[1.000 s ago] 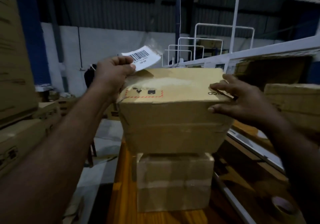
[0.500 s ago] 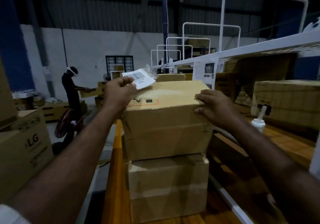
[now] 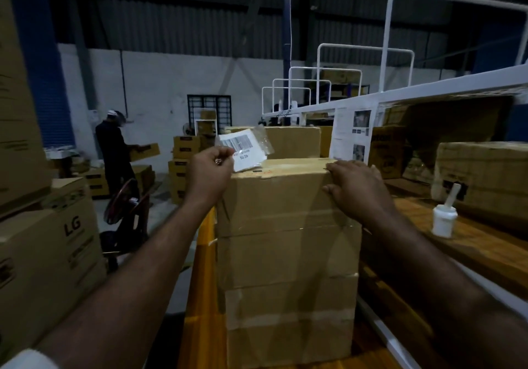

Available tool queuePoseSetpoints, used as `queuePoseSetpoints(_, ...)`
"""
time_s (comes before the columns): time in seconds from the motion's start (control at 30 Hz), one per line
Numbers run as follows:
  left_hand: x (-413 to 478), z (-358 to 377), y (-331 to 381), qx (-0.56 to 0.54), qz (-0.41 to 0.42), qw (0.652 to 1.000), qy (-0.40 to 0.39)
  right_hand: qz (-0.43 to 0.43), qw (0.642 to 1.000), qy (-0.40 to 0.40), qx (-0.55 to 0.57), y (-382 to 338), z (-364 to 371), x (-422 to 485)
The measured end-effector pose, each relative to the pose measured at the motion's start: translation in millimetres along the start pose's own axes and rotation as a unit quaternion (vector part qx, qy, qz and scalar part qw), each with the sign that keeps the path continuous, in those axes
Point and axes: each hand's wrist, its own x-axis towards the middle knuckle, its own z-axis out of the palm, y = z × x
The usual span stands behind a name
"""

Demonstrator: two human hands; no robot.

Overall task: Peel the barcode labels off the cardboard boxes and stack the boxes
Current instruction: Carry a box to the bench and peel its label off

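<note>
Dim warehouse; an orange-topped workbench [image 3: 200, 283] is carrying a two-box stack.

Left hand [image 3: 210, 168]: pinching the barcode label [image 3: 245, 150], which is lifting off the far-left corner of the upper box [image 3: 285, 197], a strip of clear tape trailing from it.

Right hand [image 3: 357, 187]: fingers spread flat, pressing the upper box's near-right top edge, gripping nothing.

Lower box [image 3: 288, 323]: sitting directly beneath.

White glue bottle [image 3: 444, 217]: standing well to the right.

Risks, as judged: the label tearing if pulled sharply; tape stripping the cardboard face; the upper box sliding if the bracing hand is easing off.
</note>
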Motion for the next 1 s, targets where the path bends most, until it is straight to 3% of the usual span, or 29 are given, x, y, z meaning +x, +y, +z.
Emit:
queuePoseSetpoints(0.1, -12.4, -4.4, 2.1, 0.006, 0.063, 0.998, 0.017, -0.048, 0.997, 0.055, 0.006, -16.0, 2.6, -11.6)
queuePoseSetpoints(0.2, -26.5, -9.2, 8.9, -0.044, 0.113, 0.992, 0.038, -0.074, 0.979, 0.142, 0.127, -40.6, 2.8, -26.7)
queuePoseSetpoints(0.27, -39.6, -14.1, 15.2, -0.089, 0.113, 0.989, 0.041, -0.061, 0.964, 0.146, 0.215, -56.9, 2.5, -37.1)
queuePoseSetpoints(0.47, -101.2, -35.4, 13.0, -0.136, 0.024, 0.99, 0.012, -0.07, 0.904, 0.096, 0.41, -92.7, 14.4, -61.1)
queuePoseSetpoints(0.63, -155.4, -83.6, -11.0, -0.048, -0.048, 0.997, 0.042, -0.117, 0.86, 0.006, 0.496, -135.0, 25.0, -101.3)
queuePoseSetpoints(0.77, -216.8, -124.2, -18.4, 0.029, -0.139, 0.989, 0.04, -0.182, 0.822, -0.118, 0.527, -173.1, 42.9, -152.7)
queuePoseSetpoints(0.9, -294.0, -159.0, -14.2, 0.098, -0.23, 0.964, 0.086, -0.258, 0.79, -0.195, 0.52, -208.8, 58.5, -205.6)
queuePoseSetpoints(1.0, -355.5, -187.2, -6.2, 0.105, -0.303, 0.937, 0.138, -0.305, 0.803, -0.21, 0.467, -231.3, 63.7, -251.3)
